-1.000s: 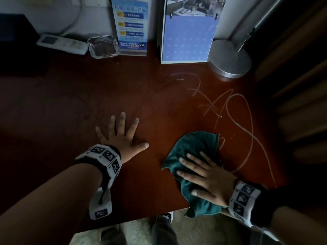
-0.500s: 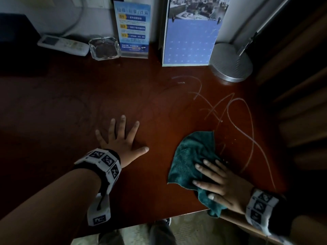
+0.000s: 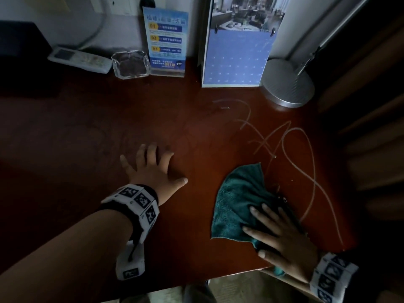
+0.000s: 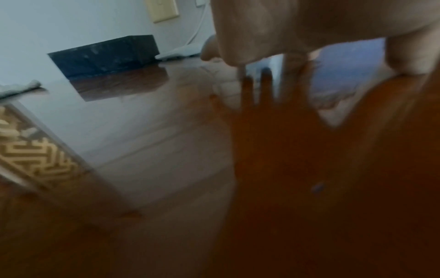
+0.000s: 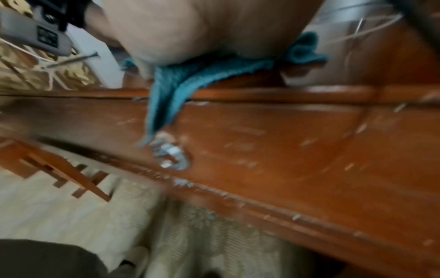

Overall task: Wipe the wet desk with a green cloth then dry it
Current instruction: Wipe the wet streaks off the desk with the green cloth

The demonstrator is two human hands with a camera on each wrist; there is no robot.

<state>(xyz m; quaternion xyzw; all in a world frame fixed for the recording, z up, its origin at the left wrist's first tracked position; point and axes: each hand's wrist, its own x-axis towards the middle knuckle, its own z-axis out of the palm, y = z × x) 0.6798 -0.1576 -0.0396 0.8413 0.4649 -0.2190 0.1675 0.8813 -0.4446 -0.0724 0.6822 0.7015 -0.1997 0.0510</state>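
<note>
Green cloth (image 3: 237, 200) spread on the desk (image 3: 175, 226) near its front edge, pinned under the right hand (image 3: 282, 239) — fingers straight and splayed, palm flat, pressing rather than gripping. Probably laid flat like this to put as much fabric as possible against the wet wood. One corner trailing off the edge behind the palm, seen in the right wrist view as a hanging flap (image 5: 164, 105) just above a metal drawer knob (image 5: 172, 156). Beyond the fingertips and out to the hand's outer side, pale curling water streaks (image 3: 306, 149) not yet wiped, so the wiping step looks partly done and the drying not begun.

Well apart toward the thumb side, the left hand (image 3: 153, 169) planted flat on bare wood, fingers extended, holding nothing — likely a brace for leaning over.

Farther ahead of both hands, along the wall: a round lamp base (image 3: 288, 84), a calendar (image 3: 237, 55), a blue sign (image 3: 166, 42), a glass ashtray (image 3: 130, 64) and a remote (image 3: 79, 59) — apparently kept out of the wiping path.
</note>
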